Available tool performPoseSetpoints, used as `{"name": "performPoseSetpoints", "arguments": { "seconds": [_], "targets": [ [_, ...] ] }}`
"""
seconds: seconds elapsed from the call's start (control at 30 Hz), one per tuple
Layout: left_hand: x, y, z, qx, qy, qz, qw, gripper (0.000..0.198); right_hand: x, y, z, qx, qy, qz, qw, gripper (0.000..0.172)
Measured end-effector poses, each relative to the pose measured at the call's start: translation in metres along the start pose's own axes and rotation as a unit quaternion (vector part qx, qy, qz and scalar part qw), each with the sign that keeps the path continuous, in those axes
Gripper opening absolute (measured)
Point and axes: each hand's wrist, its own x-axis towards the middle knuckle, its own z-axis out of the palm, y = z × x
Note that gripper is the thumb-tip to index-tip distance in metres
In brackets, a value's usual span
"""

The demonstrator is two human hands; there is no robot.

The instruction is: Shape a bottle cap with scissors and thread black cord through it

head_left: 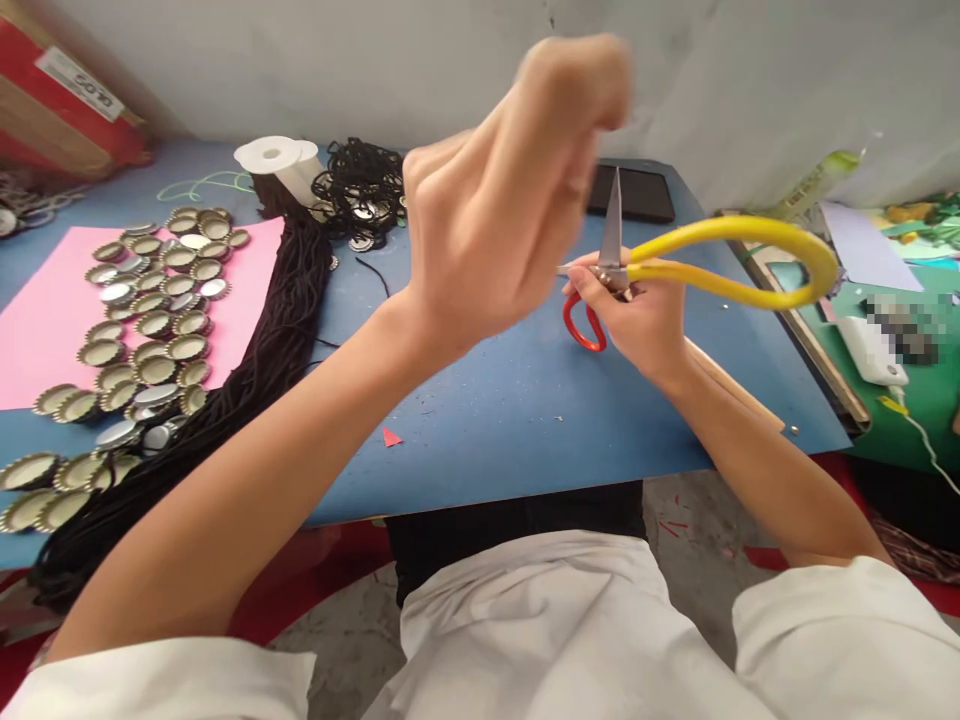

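Note:
My left hand (pixel 502 200) is raised over the table's middle, fingers curled inward and slightly blurred. Its fingertips are turned away, so anything pinched in them is hidden. Lower and to the right, my right hand (pixel 649 320) grips a pair of scissors (pixel 613 235) near the pivot. One blade points upward, and the long yellow handle loop sticks out to the right. A red loop (pixel 585 325) shows below the fingers. Left of my raised hand lie a bundle of black cords (pixel 277 350) and a tangled black cord pile (pixel 360 185).
Many bottle caps (pixel 154 325) cover a pink sheet (pixel 45 290) on the blue table (pixel 480 430). A white spool (pixel 281 165) and a dark phone-like slab (pixel 634 193) stand farther back. At right, a white device (pixel 870 350) with a cable rests on a green surface.

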Motion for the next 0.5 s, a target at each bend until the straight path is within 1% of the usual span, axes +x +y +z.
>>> {"name": "performPoseSetpoints", "arguments": {
  "seconds": [0.03, 0.1, 0.13, 0.2, 0.27, 0.33, 0.43, 0.5],
  "targets": [
    [-0.014, -0.014, 0.000, -0.004, 0.017, -0.043, 0.999, 0.048, -0.001, -0.003, 0.000, 0.000, 0.015, -0.002, 1.000, 0.040],
    [-0.039, -0.039, -0.001, -0.014, 0.000, -0.116, 0.993, 0.037, -0.005, -0.007, -0.001, -0.016, 0.022, -0.014, 1.000, 0.036],
    [-0.050, -0.049, 0.000, -0.024, -0.018, -0.145, 0.989, 0.036, -0.007, -0.008, -0.002, -0.033, 0.011, -0.024, 0.999, 0.035],
    [-0.064, -0.060, 0.001, -0.070, -0.090, -0.181, 0.977, 0.036, -0.011, -0.007, -0.002, -0.068, -0.004, -0.044, 0.997, 0.036],
    [-0.073, -0.062, 0.003, -0.113, -0.156, -0.203, 0.960, 0.037, -0.011, -0.003, -0.001, -0.089, -0.004, -0.074, 0.993, 0.039],
    [-0.077, -0.061, 0.007, -0.133, -0.196, -0.213, 0.948, 0.038, -0.008, 0.005, 0.003, -0.089, 0.017, -0.122, 0.988, 0.043],
    [-0.081, -0.060, 0.011, -0.120, -0.219, -0.212, 0.945, 0.039, -0.004, 0.013, 0.010, -0.080, 0.043, -0.185, 0.979, 0.045],
    [-0.083, -0.062, 0.012, -0.094, -0.224, -0.199, 0.949, 0.037, -0.003, 0.013, 0.014, -0.067, 0.046, -0.185, 0.979, 0.042]
  ]
}}
